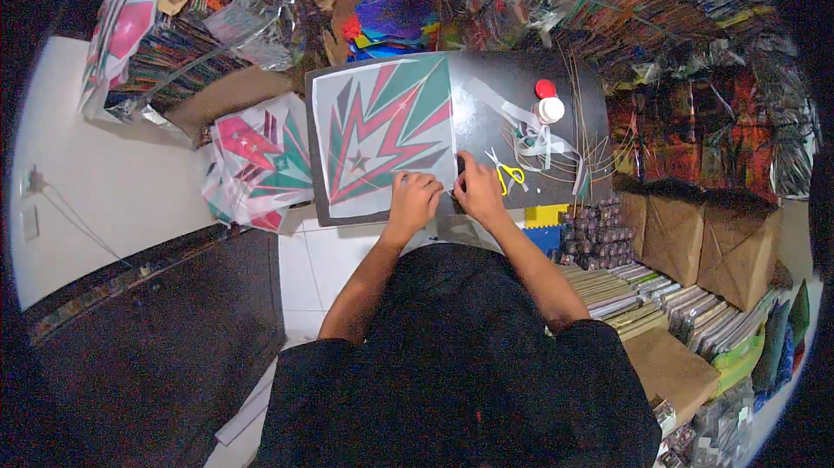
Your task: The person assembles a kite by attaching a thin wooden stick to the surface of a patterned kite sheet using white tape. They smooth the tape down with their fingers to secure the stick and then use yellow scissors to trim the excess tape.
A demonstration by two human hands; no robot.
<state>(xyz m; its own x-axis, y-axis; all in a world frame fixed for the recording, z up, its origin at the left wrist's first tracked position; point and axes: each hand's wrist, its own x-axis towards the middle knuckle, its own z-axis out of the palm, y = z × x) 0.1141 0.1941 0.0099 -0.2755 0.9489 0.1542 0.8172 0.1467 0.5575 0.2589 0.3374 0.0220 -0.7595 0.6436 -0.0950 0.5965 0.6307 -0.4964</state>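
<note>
Left hand at star-printed sheet

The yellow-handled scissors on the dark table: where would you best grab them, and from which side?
Probably by the yellow handles, coming from the person's side with the right hand, which is close by: the scissors lie with their blades pointing away from the person.

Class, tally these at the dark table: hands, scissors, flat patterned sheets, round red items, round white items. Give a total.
Left hand, right hand: 2
Scissors: 1
Flat patterned sheet: 1
Round red item: 1
Round white item: 1
Total: 6
</note>
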